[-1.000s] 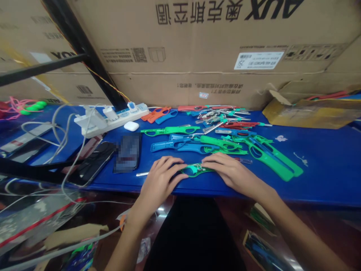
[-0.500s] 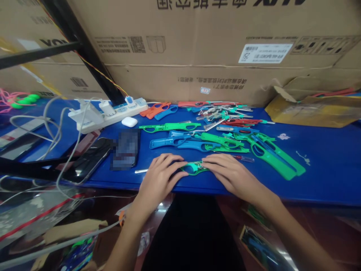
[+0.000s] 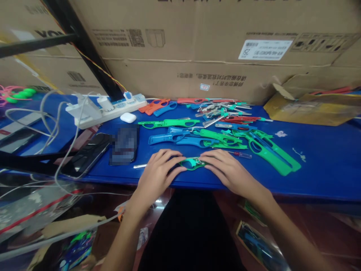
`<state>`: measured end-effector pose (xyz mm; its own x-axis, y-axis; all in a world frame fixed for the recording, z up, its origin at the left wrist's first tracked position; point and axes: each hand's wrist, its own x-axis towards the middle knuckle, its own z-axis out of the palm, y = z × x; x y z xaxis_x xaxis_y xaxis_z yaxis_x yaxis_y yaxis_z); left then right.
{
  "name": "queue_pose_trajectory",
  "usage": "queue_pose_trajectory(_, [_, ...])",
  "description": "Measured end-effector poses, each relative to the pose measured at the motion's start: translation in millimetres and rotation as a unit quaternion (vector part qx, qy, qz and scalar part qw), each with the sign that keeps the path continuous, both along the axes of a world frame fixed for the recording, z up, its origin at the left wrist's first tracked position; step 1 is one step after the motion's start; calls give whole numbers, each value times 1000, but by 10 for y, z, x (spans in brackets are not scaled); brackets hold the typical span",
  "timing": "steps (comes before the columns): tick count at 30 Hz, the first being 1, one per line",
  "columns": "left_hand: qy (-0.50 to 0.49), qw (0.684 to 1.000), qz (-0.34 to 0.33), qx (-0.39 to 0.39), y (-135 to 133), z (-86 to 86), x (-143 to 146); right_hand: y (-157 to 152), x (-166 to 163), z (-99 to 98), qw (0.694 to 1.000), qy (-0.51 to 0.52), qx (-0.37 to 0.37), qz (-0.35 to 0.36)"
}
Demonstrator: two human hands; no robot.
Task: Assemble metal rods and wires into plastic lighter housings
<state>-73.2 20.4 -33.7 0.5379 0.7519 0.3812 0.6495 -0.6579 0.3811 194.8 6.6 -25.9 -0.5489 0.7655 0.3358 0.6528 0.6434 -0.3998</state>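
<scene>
A green plastic handle part (image 3: 192, 163) lies near the front edge of the blue table (image 3: 324, 165). My left hand (image 3: 159, 171) presses on its left end with curled fingers. My right hand (image 3: 228, 170) covers its right end, fingers closed on it. Just beyond lies a pile of green, blue and red plastic handle parts (image 3: 214, 131) with metal rods among them. A small red-handled screwdriver (image 3: 239, 154) lies right of my right hand.
Two phones (image 3: 124, 145) lie left of my hands, with a white earbud case (image 3: 128, 117) and a power strip (image 3: 107, 111) with cables behind. Large cardboard boxes (image 3: 197, 49) wall the back. A torn yellowish box (image 3: 313, 109) sits at the right.
Both hands stay on the green part with only slight finger shifts. The camera has tipped a little, so the whole scene sits slightly higher in the picture.
</scene>
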Motion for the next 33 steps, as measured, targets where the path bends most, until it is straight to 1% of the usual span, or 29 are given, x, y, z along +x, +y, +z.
queue_pose_trajectory(5, [-5, 1000, -2, -3, 3, -1, -1, 1, 13, -21, 999, 50, 1, -3])
queue_pose_trajectory(12, [-9, 1000, -1, -1, 11, -9, -8, 58, 30, -40, 996, 78, -5, -40])
queue_pose_trajectory(18, [-11, 1000, 8, 4, 11, -6, 0, 103, 7, -54, 997, 64, 19, -44])
queue_pose_trajectory(22, [-11, 1000, 1, 0, 1, 0, -8, 82, -15, -42, 996, 39, 58, -56])
queue_pose_trajectory(25, [-12, 1000, 0, -5, -13, 48, -3, 68, -28, -39, 994, 26, 85, -66])
queue_pose_trajectory(27, [-10, 1000, -15, -11, -8, 108, 18, 68, -37, -44, 993, 22, 93, -71])
queue_pose_trajectory(29, [-4, 999, -43, -15, 26, 176, 50, 71, -45, -56, 992, 25, 95, -73])
queue_pose_trajectory(33, [24, 993, -114, -20, 186, 261, 118, 74, -59, -78, 992, 52, 92, -75])
